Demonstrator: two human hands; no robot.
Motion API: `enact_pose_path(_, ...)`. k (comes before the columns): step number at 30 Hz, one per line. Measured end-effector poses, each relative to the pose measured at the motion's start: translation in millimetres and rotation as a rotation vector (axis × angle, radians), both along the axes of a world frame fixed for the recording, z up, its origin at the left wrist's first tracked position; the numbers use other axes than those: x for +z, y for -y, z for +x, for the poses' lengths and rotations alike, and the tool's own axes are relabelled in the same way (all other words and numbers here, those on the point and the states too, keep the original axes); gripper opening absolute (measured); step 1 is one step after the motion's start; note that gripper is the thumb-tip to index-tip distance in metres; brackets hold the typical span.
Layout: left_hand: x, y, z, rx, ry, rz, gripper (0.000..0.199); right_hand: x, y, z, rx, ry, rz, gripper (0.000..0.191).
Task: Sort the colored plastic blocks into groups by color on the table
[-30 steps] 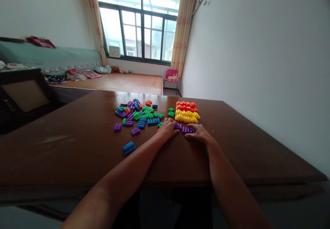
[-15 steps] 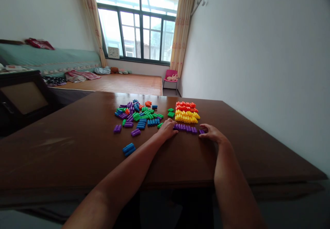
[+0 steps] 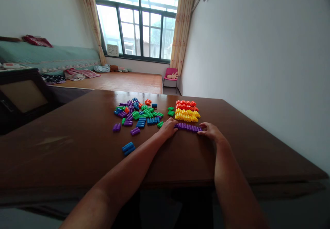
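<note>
Beyond the table (image 3: 77, 146), the room shows a window (image 3: 134, 30) and a pink chair (image 3: 169, 72), both on the 12 o'clock side. Taking the purple row (image 3: 189, 127) as the centre of the dial, with 12 toward the window, I record the following.

The purple row lies flat on the table, side to side, its pieces joined in one line. The left hand (image 3: 168, 127) is at 9 o'clock, its fingers narrowed about the row's left end, thumb on the near side and index on the far side. The right hand (image 3: 210, 132) is at 3 o'clock, its fingers likewise narrowed on the right end, thumb near, index far. The row therefore runs between the two sets of fingers; how hard they press I cannot tell.

Yellow rows (image 3: 187, 116) lie at 12 o'clock, apart from the purple; red rows (image 3: 186, 104) lie just past them. A green pair (image 3: 171, 111) sits at 11 o'clock. The mixed pile (image 3: 144, 112) is at 10 o'clock. A blue block (image 3: 128, 148) lies alone at 8 o'clock.
</note>
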State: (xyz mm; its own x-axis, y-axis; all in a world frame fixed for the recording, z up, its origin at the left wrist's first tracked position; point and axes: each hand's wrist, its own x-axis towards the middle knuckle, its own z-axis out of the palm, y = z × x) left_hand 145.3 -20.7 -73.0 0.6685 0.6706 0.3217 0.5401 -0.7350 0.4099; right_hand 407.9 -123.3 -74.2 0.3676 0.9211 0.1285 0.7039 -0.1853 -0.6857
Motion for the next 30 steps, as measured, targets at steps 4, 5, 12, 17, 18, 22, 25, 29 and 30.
enact_pose_path(4, 10.9, 12, -3, 0.003, -0.047, 0.041, 0.031, -4.5, -3, 7, 0.036, 0.027, 0.012, 0.041)
enact_pose_path(5, 16.2, 17, -4, 0.009, -0.057, 0.067, 0.030, -4.7, -4, 8, 0.038, 0.039, 0.021, 0.044)
enact_pose_path(12, 64.0, 21, -38, 0.173, -0.105, 0.172, 0.028, 4.3, -15, -13, -0.067, 0.334, 0.515, 0.049)
enact_pose_path(17, 86.0, -15, -129, 0.410, -0.205, -0.011, 0.027, 5.6, -13, -32, -0.046, 0.391, 0.562, 0.041)
enact_pose_path(18, 86.2, -21, -151, 0.448, -0.200, -0.044, 0.026, 5.1, -12, -34, -0.042, 0.393, 0.564, 0.039)
enact_pose_path(22, 67.7, -33, -223, 0.469, -0.166, -0.074, 0.033, 2.5, -11, -44, -0.019, 0.420, 0.584, 0.034)
enact_pose_path(25, 43.4, -35, -247, 0.406, -0.152, -0.085, 0.045, 2.3, -14, -65, 0.035, 0.455, 0.576, 0.032)
enact_pose_path(29, 25.5, -37, -247, 0.363, -0.113, -0.034, 0.038, 12.7, -22, -124, 0.254, 0.462, 0.477, 0.030)
enact_pose_path(30, 25.1, -37, -246, 0.362, -0.108, -0.029, 0.036, 17.3, -25, -143, 0.341, 0.459, 0.440, 0.030)
